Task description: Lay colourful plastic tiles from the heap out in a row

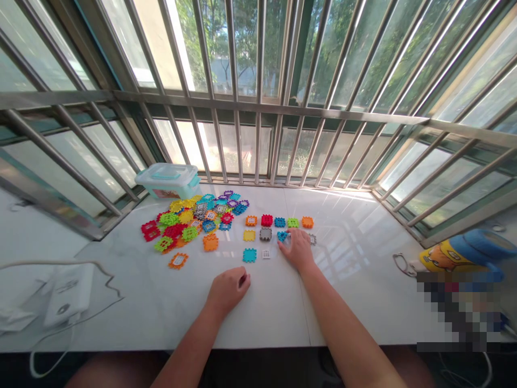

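Observation:
My right hand (298, 249) is at the right part of a middle row of plastic building tiles. Its thumb and index finger close around a small blue triangular tile (281, 236) on the table. A grey tile (312, 239) shows just past its knuckles; anything beneath the palm is hidden. To the left in this row lie a dark grey tile (265, 234) and a yellow tile (249, 235). My left hand (229, 290) rests on the table, curled into a loose fist with nothing visible in it. Ahead of it are a turquoise tile (249, 255) and a small white tile (266, 254).
A back row runs from an orange tile (251, 221) to another orange tile (307, 222). Left lies a heap of mixed tiles (186, 218), with a lidded box (167, 180) behind. A white power bank (68, 295) with cables is far left, a blue-yellow bottle (464, 253) far right.

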{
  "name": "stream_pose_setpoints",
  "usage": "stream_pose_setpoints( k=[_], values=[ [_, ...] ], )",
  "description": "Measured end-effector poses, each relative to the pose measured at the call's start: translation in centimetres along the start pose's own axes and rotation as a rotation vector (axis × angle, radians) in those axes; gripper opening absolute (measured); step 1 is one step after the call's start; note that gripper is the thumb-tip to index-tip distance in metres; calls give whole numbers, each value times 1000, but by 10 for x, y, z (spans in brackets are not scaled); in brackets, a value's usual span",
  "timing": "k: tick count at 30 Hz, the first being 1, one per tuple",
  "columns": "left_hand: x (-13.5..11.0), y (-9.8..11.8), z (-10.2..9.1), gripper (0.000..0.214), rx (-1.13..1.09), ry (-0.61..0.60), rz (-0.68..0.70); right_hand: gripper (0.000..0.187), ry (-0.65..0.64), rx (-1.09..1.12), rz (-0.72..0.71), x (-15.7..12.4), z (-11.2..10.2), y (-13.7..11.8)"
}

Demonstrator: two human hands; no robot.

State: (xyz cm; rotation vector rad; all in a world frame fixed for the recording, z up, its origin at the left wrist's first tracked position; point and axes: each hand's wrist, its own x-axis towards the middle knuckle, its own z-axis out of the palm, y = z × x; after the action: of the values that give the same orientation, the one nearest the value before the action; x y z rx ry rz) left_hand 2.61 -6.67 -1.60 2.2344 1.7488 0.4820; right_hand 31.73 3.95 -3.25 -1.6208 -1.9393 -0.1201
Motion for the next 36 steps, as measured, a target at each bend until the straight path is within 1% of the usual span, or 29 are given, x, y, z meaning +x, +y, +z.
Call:
stream_pose_setpoints(
  k=[8, 16, 20, 28, 36],
  values=[
    [0, -1, 1, 28, 3, -11, -7, 43, -5, -2, -8, 0, 0, 0],
    [0, 3, -3, 28, 9, -34, -31, 44, -17, -10, -12, 1, -1, -1],
    [0, 4, -5, 28, 5, -42, -33, 47, -18, -9, -14, 1, -2, -2],
    [1, 5, -6, 28, 2, -41, -37, 62, -26, -12, 5, 1, 3, 1],
    [0, 3, -3, 27, -4, -22, -15, 62, -37, -24, 17, 2, 2, 0]
  ],
)
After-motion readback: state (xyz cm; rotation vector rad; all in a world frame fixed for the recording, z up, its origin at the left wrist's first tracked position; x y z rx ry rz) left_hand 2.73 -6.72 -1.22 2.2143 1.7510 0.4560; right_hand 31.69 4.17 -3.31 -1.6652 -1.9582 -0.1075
